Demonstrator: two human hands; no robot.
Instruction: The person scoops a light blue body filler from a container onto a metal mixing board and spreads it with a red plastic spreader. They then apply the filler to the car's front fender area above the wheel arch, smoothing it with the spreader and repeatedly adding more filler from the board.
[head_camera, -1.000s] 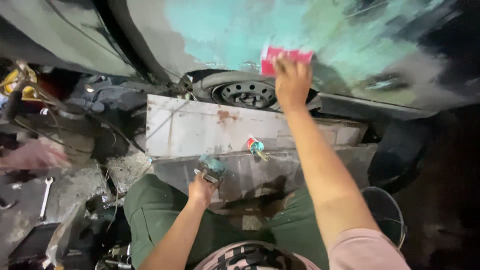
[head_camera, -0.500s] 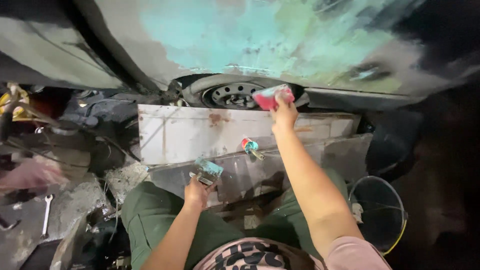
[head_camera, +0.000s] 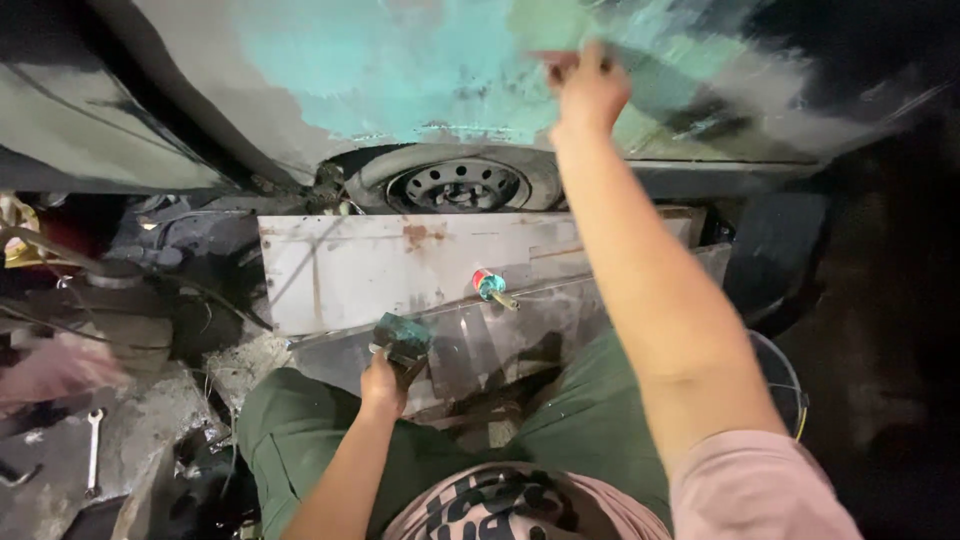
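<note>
A: Right hand is going back up — a second ago it was high on the panel with the red sanding pad, half a second ago it was dipping down by the wheel, now it's pressing on the car body panel again, over the turquoise filler patch.

B: Pad visible now?

A: Barely. Motion blur, just a reddish edge at the fingers — fingers are curling together on something flat against the panel; looks like the same pad, can't confirm.

B: Left hand?

A: Staying low over the lap, grip clamped on a small block smeared turquoise, hardly moving across the frames.

B: Anything else shifting?

A: No — the screwdriver with the red-green handle is still lying on the metal sheet, spanner on the floor at left. So I'm reading it as up-and-down rubbing strokes continuing on the filler.
</note>
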